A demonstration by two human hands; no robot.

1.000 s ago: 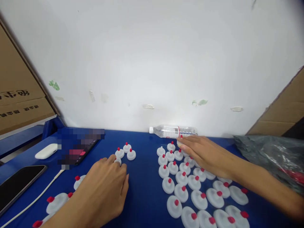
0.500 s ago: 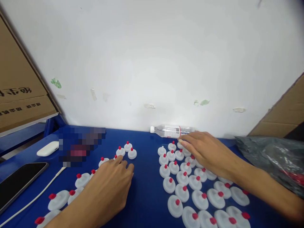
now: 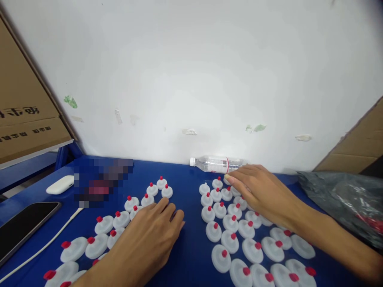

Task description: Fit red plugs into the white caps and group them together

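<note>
My left hand point(image 3: 155, 229) is palm down beside the left group of white translucent round caps with red tips point(image 3: 97, 246). Its fingers are curled, and its fingertips and anything in them are hidden. My right hand point(image 3: 254, 185) reaches flat over the back of a larger group of the same caps point(image 3: 230, 222), fingers stretched out to the left. It covers several caps, and I see nothing held in it. One cap point(image 3: 205, 188) at that group's back left corner has no red tip. The caps lie in rough rows on a blue table point(image 3: 188, 199).
A clear plastic bottle point(image 3: 217, 164) lies along the white wall behind my right hand. On the left are a phone point(image 3: 28, 227), a white case point(image 3: 60, 185), a white cable point(image 3: 44, 248) and a cardboard box point(image 3: 30, 91). A grey plastic bag point(image 3: 338, 199) sits at right.
My left hand has moved right and slightly nearer to me, away from the left group, uncovering several caps there. My right hand stays over the right group.
</note>
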